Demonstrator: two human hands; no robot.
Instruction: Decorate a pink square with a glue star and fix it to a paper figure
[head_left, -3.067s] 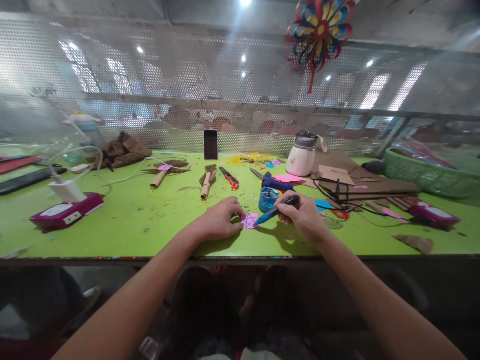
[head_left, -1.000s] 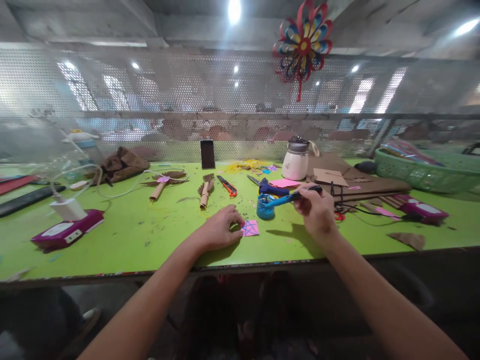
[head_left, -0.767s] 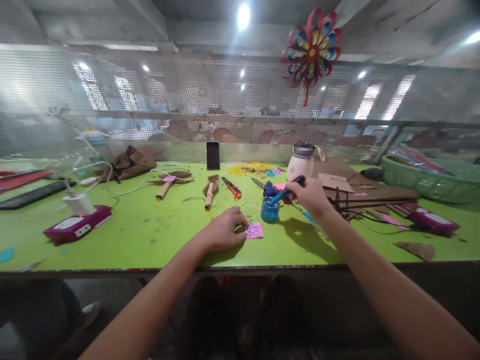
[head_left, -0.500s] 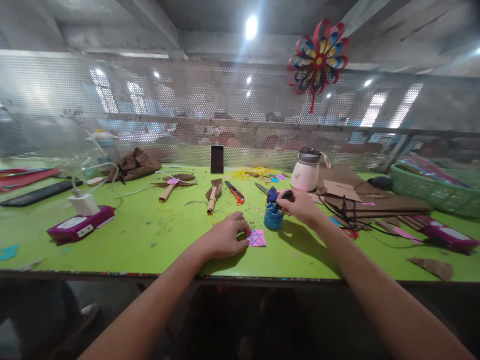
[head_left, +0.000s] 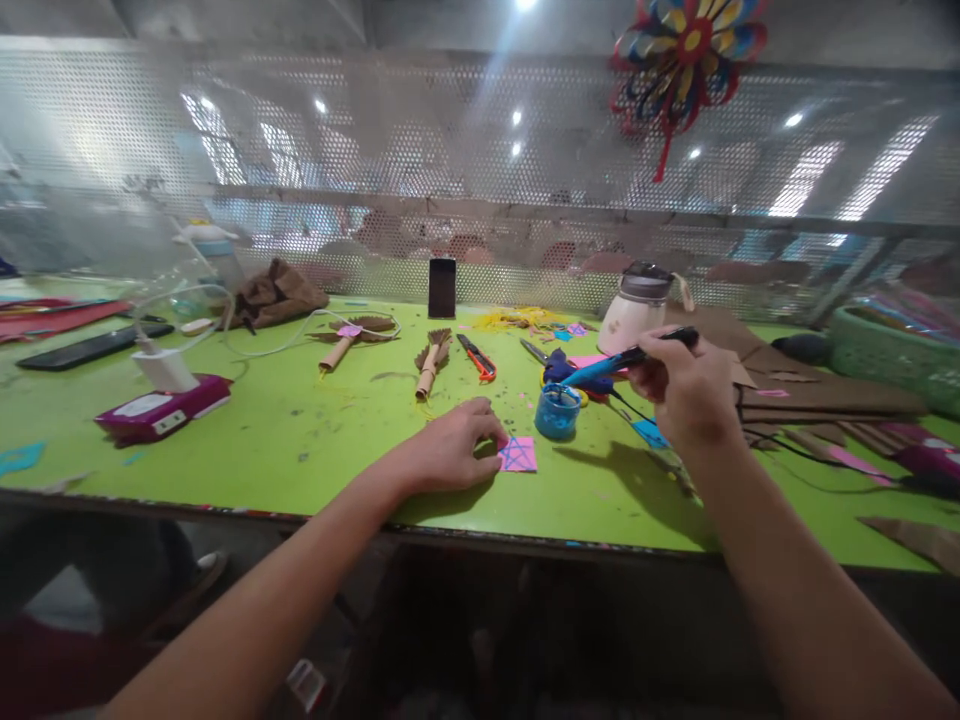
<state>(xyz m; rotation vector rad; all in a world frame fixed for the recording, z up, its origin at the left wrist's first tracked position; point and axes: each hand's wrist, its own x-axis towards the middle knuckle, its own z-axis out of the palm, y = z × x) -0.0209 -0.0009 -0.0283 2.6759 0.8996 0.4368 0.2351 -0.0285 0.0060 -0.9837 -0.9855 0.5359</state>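
My right hand (head_left: 690, 390) is closed around a paintbrush (head_left: 607, 368) with a dark handle and a blue, paint-covered lower part. The brush slants down to the left, its tip at the mouth of a small jar of blue paint (head_left: 556, 412). My left hand (head_left: 450, 445) lies on the table, thumb and forefinger curled onto the left edge of a pink paper square (head_left: 519, 454) and holding it down. Blue lines on the square form a star. Behind the jar lies a pair of scissors (head_left: 534, 350), partly covered by something dark blue.
An orange-and-black cutter (head_left: 477, 358) and two rolled brown paper pieces (head_left: 433, 364) lie beyond my left hand. A phone (head_left: 442, 288) stands at the back. At right are a white jug (head_left: 634, 310), brown paper (head_left: 817, 375) and a green basket (head_left: 892, 345); a purple power strip (head_left: 165, 408) sits left.
My right hand has moved up and to the right, drawing the brush from inside the jar to a slant at its mouth. My left hand stays at the pink square. The view has shifted.
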